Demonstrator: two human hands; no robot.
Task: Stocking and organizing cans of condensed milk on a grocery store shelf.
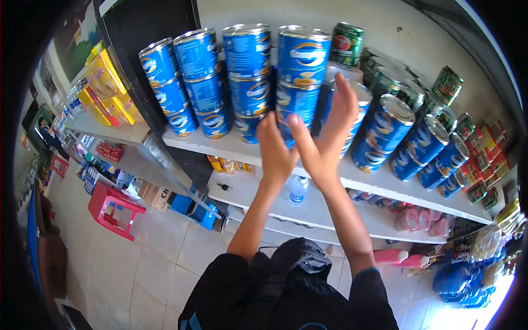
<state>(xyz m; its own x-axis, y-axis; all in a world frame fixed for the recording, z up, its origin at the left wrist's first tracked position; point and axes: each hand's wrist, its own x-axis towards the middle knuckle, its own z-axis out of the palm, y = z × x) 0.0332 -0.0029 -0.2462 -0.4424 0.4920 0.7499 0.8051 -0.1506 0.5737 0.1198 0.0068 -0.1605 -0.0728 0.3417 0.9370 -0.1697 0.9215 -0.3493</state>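
Stacks of blue Completa cans (305, 57) stand in a row along a white shelf (206, 144). My left hand (276, 148) is raised before the middle stacks, fingers apart, and no can is seen in it. Close beside it on the right, my right hand (326, 136) is spread in front of a blue stack, its fingers pointing up and covering part of the cans. Whether either hand touches a can cannot be told. A green can (347, 45) stands behind, above the right hand; more green cans are at the right.
A lower shelf holds a clear bottle (298, 189) and a small dark object (225, 187). Yellow boxes (105, 76) stand on the left shelf, above a pink plastic stool (113, 210). Red boxes (480, 161) are at the right. A person (51, 134) is far left.
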